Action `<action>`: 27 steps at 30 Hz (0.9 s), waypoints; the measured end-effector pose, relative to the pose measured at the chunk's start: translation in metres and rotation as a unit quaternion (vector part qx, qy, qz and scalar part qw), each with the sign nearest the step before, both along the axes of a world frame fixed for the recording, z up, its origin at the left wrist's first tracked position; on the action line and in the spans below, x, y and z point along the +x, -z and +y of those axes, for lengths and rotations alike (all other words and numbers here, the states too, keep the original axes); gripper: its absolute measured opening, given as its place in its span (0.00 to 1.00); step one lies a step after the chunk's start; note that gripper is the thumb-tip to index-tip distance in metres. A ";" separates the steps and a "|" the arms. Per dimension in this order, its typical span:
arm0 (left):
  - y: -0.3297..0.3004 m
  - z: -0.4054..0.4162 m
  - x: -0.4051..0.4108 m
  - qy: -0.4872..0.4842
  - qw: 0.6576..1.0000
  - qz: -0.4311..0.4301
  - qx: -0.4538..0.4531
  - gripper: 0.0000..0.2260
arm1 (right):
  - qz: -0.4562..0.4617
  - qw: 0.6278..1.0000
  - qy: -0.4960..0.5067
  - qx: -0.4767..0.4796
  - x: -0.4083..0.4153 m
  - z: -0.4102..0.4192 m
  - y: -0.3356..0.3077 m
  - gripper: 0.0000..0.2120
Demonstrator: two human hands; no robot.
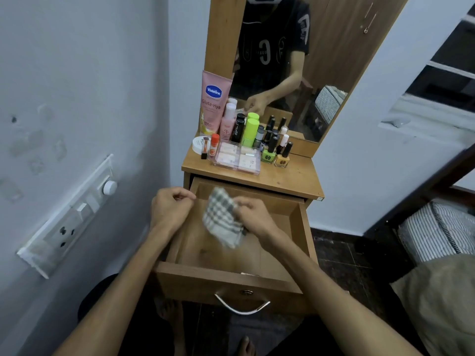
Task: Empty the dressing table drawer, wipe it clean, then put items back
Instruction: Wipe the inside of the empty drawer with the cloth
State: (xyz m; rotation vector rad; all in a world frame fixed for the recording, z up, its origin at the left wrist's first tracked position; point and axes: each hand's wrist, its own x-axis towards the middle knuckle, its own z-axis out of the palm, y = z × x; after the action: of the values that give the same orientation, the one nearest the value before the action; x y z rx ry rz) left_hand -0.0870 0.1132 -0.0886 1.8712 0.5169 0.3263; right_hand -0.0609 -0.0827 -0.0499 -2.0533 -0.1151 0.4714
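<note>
I've got the checked cloth bunched in my right hand, fingers curled round its upper edge, and it hangs limp over the open drawer, blurred at its lower end. It's soft, light stuff, I'd say, with no stiffness at all, so a pinch at one edge just lets it dangle. To wipe well I reckon I want it wadded flat under the palm, not held by a corner.

My left hand sits over the drawer's left wall near the back corner, fingers curled in. Whether that grip has anything in it, I cannot tell; it looks like nothing.

The drawer floor looks bare wood, nothing left in it that I can see, so the cloth has free run. The corners and the tall side walls are the awkward bits, likely tight for my knuckles.

Up on the table everything stands crowded: the pink lotion tube leaning at the mirror, a clear organiser tray, nail polish bottles just beside it. They're upright, glassy and tippy, I judge, close behind the drawer mouth, so a high swing of the elbow could knock them.
</note>
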 end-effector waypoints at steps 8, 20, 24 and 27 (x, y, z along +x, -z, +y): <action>-0.010 0.021 0.003 -0.003 0.999 0.003 0.045 0.11 | -0.274 0.938 -0.074 -0.199 0.011 0.085 0.021 0.28; -0.012 0.020 -0.029 -0.120 0.988 0.029 0.095 0.07 | -0.137 0.928 -0.299 -0.172 -0.015 0.075 -0.001 0.17; -0.011 0.027 -0.038 -0.052 0.994 0.054 0.074 0.08 | -0.074 0.936 -0.327 -0.110 -0.045 0.073 -0.001 0.25; -0.014 0.025 -0.043 0.036 0.996 0.056 0.058 0.08 | -0.059 0.955 -0.281 -0.079 -0.053 0.068 -0.007 0.19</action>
State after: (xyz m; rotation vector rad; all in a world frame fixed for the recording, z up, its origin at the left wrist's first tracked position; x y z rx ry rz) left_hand -0.1301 0.1381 -0.0749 2.0242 0.5137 0.2064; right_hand -0.1138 -0.0147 -0.0430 -2.1922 -0.7708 0.7221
